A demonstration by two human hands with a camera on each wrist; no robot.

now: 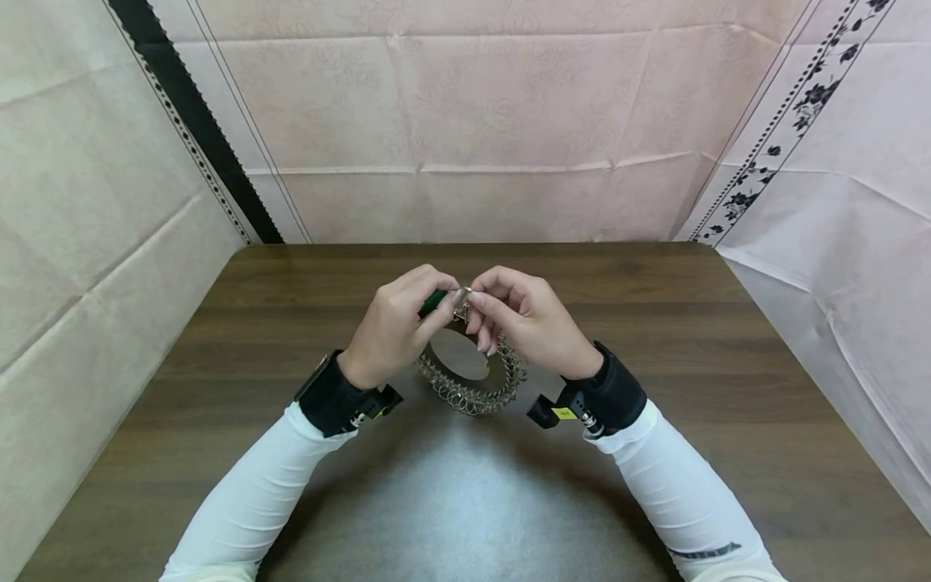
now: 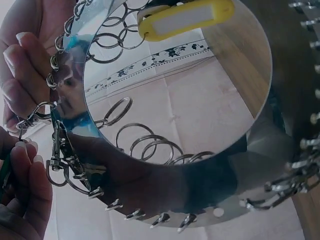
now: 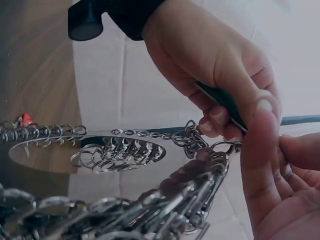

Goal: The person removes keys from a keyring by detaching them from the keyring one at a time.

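A shiny flat metal ring (image 1: 465, 368) hung with several key rings and clasps lies on the table between my hands. My left hand (image 1: 444, 291) grips a green key tag (image 1: 432, 302) by its edge, and the tag (image 3: 222, 100) shows between its curled fingers. My right hand (image 1: 482, 311) pinches a small metal clasp (image 1: 462, 305) at the ring's far rim, right against the green tag. The clasp (image 3: 226, 146) hangs beside my right thumb. In the left wrist view the mirror-like ring (image 2: 260, 165) fills the frame, with a yellow key tag (image 2: 185, 17) at the top.
The dark wooden table (image 1: 727, 364) is closed in by pale fabric walls (image 1: 473, 121) at the back and both sides. A small red piece (image 3: 25, 120) sits at the ring's far side. Black wrist straps carry the cameras.
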